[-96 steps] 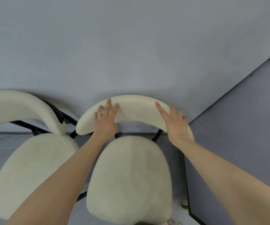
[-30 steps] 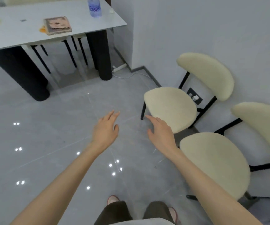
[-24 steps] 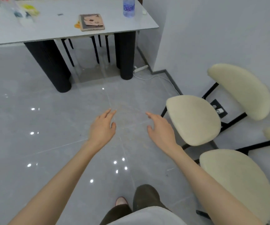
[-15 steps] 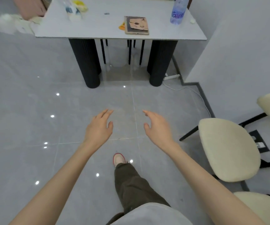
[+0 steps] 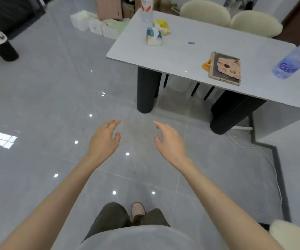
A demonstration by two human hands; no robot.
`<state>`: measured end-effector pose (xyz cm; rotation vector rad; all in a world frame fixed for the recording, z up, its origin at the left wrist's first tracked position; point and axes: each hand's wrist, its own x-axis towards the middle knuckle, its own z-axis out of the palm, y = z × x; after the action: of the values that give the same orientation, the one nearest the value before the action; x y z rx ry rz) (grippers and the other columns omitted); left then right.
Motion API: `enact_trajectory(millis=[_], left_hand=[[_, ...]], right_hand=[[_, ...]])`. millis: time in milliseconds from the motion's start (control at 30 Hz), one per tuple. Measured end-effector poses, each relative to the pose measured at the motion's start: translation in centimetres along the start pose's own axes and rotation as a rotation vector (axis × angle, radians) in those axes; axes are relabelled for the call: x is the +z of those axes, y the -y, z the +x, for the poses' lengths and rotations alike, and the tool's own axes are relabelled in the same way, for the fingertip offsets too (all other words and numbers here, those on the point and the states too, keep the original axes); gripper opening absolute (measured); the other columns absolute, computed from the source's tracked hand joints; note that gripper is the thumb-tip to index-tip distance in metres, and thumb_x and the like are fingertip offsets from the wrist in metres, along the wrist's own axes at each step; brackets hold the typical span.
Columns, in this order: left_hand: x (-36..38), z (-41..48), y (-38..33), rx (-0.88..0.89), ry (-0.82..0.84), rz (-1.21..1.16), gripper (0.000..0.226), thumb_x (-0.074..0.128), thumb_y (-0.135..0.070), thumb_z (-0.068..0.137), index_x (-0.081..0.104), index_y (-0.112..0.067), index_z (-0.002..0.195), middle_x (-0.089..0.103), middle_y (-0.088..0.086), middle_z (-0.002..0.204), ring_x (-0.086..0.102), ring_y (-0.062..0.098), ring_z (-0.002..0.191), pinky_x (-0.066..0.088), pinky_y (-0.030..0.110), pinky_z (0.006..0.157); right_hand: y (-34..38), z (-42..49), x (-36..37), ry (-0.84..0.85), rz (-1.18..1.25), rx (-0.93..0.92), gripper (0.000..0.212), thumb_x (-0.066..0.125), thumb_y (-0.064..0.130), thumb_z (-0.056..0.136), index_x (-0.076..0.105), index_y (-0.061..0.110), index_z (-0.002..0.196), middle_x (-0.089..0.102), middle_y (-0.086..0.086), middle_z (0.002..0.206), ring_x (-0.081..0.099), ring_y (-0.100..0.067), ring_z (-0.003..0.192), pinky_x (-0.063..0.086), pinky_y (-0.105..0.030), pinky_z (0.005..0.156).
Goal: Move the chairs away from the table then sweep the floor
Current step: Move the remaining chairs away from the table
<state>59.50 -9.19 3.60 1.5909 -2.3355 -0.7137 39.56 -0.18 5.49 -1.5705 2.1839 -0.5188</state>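
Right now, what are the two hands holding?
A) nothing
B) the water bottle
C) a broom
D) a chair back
A: the left hand and the right hand hover over the floor with fingers loosely spread, touching nothing; the water bottle is on the table, out of their grasp.

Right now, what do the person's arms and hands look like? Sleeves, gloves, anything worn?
The left hand and right hand are bare: no gloves, rings or watch visible. The left forearm and right forearm show no sleeve anywhere in view. Below them are a light grey top, dark olive trousers and a pale pink shoe.
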Motion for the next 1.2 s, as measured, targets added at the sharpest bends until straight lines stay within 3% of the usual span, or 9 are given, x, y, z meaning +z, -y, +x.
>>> enact_trajectory(millis=[200, 500, 767, 1200], left_hand=[[-2.7, 10.4, 5.4, -0.085, -0.024, -0.036, 0.046, 0.049, -0.021, 0.096, 0.044, -0.021, 0.141, 0.042, 0.002, 0.148, 0.041, 0.024, 0.135, 0.033, 0.035, 0.111], [-9.4, 30.1, 15.3, -0.078, -0.026, -0.07, 0.046, 0.048, -0.021, 0.097, 0.043, -0.022, 0.142, 0.04, 0.002, 0.149, 0.038, 0.021, 0.137, 0.029, 0.031, 0.111], [-17.1, 49.2, 21.9, -0.012, -0.019, -0.091, 0.045, 0.047, -0.018, 0.097, 0.044, -0.023, 0.142, 0.041, 0.0, 0.149, 0.037, 0.019, 0.138, 0.028, 0.03, 0.112], [-23.4, 84.8, 26.6, 0.158, 0.071, -0.013, 0.046, 0.042, -0.016, 0.097, 0.042, -0.025, 0.142, 0.042, -0.001, 0.147, 0.04, 0.021, 0.135, 0.036, 0.034, 0.109]], right_hand=[[3.9, 11.8, 3.1, 0.087, -0.032, -0.048, 0.054, 0.049, 0.017, 0.093, 0.038, 0.023, 0.146, 0.05, -0.001, 0.139, 0.048, -0.023, 0.126, 0.041, -0.038, 0.103], [13.6, 32.9, 7.8, 0.152, -0.024, -0.056, 0.053, 0.049, 0.017, 0.091, 0.04, 0.026, 0.143, 0.052, 0.001, 0.136, 0.05, -0.022, 0.123, 0.044, -0.035, 0.098], [21.9, 52.2, 8.4, 0.088, 0.036, 0.0, 0.051, 0.046, 0.016, 0.092, 0.042, 0.025, 0.142, 0.055, 0.002, 0.132, 0.055, -0.022, 0.116, 0.048, -0.037, 0.09], [26.1, 86.7, 10.5, -0.033, 0.206, 0.186, 0.05, 0.051, 0.015, 0.091, 0.045, 0.022, 0.14, 0.059, 0.003, 0.129, 0.062, -0.024, 0.104, 0.049, -0.032, 0.09]])
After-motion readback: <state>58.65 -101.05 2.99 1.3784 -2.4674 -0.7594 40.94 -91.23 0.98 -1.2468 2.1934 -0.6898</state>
